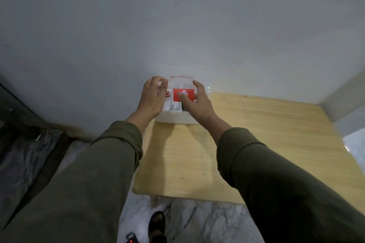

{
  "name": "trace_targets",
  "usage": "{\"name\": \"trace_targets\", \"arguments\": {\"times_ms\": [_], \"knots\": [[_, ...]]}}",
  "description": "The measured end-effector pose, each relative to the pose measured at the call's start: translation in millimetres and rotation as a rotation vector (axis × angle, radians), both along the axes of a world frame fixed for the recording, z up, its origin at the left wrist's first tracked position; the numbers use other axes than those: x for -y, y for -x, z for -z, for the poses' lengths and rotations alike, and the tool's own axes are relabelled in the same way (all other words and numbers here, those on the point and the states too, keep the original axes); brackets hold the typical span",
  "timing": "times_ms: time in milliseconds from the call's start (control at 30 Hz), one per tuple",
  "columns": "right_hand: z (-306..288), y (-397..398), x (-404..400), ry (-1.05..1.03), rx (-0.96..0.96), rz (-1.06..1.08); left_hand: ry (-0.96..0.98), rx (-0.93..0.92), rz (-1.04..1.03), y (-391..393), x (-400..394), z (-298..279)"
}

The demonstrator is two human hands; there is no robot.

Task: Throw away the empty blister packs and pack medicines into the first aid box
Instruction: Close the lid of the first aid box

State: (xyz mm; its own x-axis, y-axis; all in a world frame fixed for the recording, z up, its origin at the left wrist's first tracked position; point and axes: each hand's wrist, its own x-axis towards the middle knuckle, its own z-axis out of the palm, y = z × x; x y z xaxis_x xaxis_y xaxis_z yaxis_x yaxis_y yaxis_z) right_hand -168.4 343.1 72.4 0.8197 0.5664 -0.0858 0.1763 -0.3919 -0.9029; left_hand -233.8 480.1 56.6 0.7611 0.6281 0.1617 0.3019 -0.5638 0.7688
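Observation:
The white first aid box (175, 118) stands at the far left corner of the wooden table (256, 144), against the wall. Its clear lid (182, 82), with a red label and white cross (188, 92), is tilted over the box. My left hand (152, 99) curls around the lid's left edge. My right hand (200, 102) grips the lid's right side with the thumb pressed on the red label. White and green packs (176, 107) show inside the box. No blister packs are in view on the table.
A grey wall (177, 25) rises right behind the box. Dark plastic sheeting (23, 154) lies on the floor at the left. Below the table's near edge are a marble floor, a sandalled foot (157, 225) and a small device with a red light (131, 240).

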Motion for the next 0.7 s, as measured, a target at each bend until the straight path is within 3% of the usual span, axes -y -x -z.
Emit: {"name": "trace_targets", "arguments": {"times_ms": [267, 367, 533, 600, 700], "knots": [[29, 12, 27, 0.174, 0.001, -0.125, -0.002, -0.198, 0.031, 19, 7, 38], [35, 10, 32, 0.295, 0.19, -0.117, -0.028, -0.217, -0.003, 19, 11, 41], [43, -4, 32, 0.586, 0.739, -0.094, -0.205, -0.244, 0.04, 10, 12, 43], [44, -10, 27, 0.639, 0.814, -0.097, -0.306, -0.3, 0.078, 4, 7, 47], [51, -18, 16, 0.701, 0.76, -0.145, -0.378, -0.37, 0.119, -5, -1, 54]]}}
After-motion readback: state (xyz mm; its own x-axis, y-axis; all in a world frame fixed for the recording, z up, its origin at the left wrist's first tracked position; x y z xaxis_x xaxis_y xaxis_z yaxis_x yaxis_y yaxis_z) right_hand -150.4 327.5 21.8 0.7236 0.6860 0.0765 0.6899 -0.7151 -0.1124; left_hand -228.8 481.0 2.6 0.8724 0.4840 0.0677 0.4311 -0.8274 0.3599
